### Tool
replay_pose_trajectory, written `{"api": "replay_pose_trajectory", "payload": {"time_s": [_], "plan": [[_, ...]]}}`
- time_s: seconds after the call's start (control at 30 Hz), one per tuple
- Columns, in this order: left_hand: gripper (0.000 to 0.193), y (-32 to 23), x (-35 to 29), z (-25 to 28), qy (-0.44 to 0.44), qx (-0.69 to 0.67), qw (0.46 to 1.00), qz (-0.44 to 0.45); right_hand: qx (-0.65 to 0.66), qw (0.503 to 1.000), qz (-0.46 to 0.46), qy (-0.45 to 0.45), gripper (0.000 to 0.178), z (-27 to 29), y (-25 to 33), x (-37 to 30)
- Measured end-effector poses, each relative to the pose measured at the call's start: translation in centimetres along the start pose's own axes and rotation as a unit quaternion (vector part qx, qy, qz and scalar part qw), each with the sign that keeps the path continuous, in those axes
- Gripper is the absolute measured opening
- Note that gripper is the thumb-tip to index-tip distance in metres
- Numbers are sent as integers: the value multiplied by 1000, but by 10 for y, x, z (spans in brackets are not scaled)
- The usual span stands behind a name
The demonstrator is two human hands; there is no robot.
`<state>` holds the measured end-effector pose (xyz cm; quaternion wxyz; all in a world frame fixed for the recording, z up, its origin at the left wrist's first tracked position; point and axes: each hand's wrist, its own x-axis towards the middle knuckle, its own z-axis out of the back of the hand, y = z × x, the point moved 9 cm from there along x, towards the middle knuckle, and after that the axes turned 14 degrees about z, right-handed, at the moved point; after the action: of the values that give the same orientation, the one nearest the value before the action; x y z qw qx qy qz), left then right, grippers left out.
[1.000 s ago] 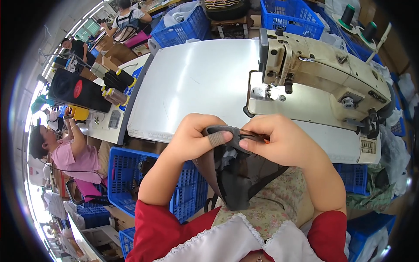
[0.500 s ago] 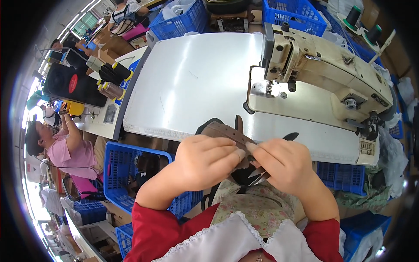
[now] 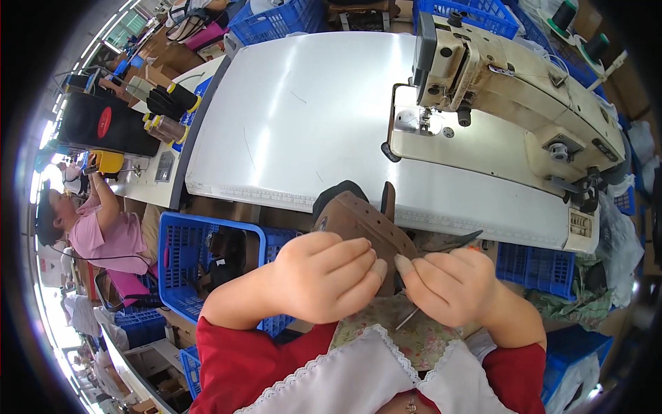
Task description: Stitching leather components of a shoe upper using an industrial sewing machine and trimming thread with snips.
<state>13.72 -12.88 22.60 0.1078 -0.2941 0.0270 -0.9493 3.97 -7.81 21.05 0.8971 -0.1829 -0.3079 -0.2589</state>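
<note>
A brown leather-look piece (image 3: 358, 224) with a row of punched holes and a black part behind it is held over my lap, at the table's front edge. My left hand (image 3: 327, 276) is closed on its lower part, fingers hiding where it grips. Beside it, my right hand (image 3: 448, 283) is closed with its fingertips close to the piece's right edge. Scissors (image 3: 460, 241) lie within the right hand: a dark pointed part sticks out above the fingers and a thin metal part below. Whether the right fingertips also pinch the piece is hidden.
A cream sewing machine (image 3: 510, 103) stands at the right on a white table (image 3: 310, 117). Blue crates (image 3: 261, 238) sit below the table's left and right. Thread spools (image 3: 169, 127) and a person in pink (image 3: 114, 231) are at the left.
The brown piece now shows more of its holed face and stands higher above my fingers. My right hand has drawn slightly away from my left, and the scissors have turned in it.
</note>
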Motion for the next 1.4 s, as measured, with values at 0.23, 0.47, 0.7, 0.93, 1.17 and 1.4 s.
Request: {"api": "replay_pose_trajectory", "payload": {"time_s": [0.23,0.47,0.7,0.93,1.17,1.4], "plan": [[12,-14,-11,-7,-27,16,998,-49,32,999,-29,-7,24,2,11,-15],[18,-19,-9,-12,-14,-40,997,-67,66,997,-42,1,25,6,13,-24],[23,16,10,-30,96,-184,976,67,259,936,-234,-46,18,-7,-24,-42],[15,69,26,-75,264,-353,808,391,483,696,-523,-96,21,-51,-55,-91],[22,74,44,-95,341,-437,746,370,535,612,-570,-123,21,-53,-70,-103],[25,87,50,-104,393,-437,706,396,528,604,-565,-192,21,-51,-81,-102]]}}
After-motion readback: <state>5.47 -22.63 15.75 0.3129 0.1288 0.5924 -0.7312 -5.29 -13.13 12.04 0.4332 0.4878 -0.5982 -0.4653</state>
